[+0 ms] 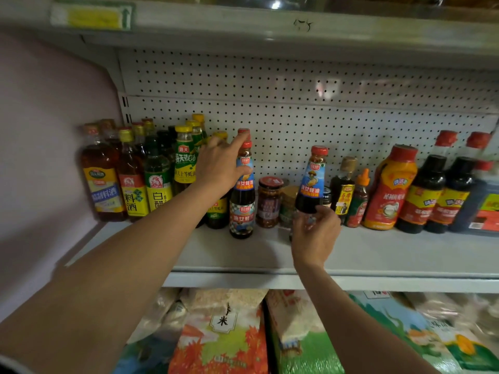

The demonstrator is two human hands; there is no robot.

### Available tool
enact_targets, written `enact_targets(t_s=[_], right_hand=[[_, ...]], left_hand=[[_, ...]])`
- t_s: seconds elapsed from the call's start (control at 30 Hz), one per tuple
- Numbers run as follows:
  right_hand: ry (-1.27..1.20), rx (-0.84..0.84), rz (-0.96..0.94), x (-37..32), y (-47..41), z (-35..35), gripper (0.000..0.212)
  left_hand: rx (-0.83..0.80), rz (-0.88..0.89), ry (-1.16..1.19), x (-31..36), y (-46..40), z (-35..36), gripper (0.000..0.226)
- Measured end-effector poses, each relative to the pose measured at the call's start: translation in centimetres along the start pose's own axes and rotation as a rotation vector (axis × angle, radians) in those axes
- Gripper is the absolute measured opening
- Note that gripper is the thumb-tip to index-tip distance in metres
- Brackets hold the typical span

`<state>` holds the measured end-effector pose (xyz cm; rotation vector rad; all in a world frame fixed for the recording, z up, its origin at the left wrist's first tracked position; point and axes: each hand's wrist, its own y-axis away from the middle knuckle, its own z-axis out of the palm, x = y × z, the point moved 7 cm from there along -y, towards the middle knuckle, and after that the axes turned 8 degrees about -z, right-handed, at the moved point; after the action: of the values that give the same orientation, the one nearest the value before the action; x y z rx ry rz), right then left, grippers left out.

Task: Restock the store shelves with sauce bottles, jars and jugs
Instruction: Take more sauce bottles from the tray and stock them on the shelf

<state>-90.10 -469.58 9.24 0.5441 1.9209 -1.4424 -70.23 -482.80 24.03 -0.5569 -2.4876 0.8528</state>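
A dark oyster sauce bottle (312, 184) with a red cap and blue label is held tilted above the shelf (378, 255) by my right hand (314, 236), which grips its base. My left hand (220, 166) wraps around the neck of a matching bottle (242, 209) that stands on the shelf, with another red cap just behind it. Between the two bottles stand a red-lidded jar (269, 202) and a smaller jar (288, 203).
Cooking wine and vinegar bottles (129, 179) crowd the shelf's left end by the wall. A red squeeze bottle (388, 190), dark soy bottles (432, 195) and small bottles fill the right. Pegboard backs the shelf. Rice bags (224, 333) lie on the shelf below.
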Motion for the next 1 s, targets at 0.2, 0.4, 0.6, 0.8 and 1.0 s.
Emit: enact_targets(t_s=[0.2, 0.4, 0.6, 0.8, 1.0], right_hand=[[-0.105, -0.516, 0.272, 4.9, -0.6, 2.2, 0.066], [-0.046, -0.580, 0.262, 4.3, 0.2, 2.4, 0.062], [-0.183, -0.742, 0.109, -0.9, 5.0, 4.8, 0.057], [-0.326, -0.849, 0.099, -3.5, 7.7, 6.7, 0.059], [-0.489, -0.925, 0.198, -2.3, 8.1, 6.8, 0.058]], left_hand=[[0.060, 0.010, 0.061, 0.9, 0.8, -2.3, 0.085], [-0.046, 0.040, 0.208, 2.0, 1.4, -3.7, 0.081], [-0.179, 0.082, 0.356, 3.8, 2.5, -3.9, 0.077], [-0.238, 0.019, 0.367, 1.6, 3.1, -3.8, 0.046], [-0.237, 0.005, 0.430, -0.3, 4.0, -3.7, 0.056]])
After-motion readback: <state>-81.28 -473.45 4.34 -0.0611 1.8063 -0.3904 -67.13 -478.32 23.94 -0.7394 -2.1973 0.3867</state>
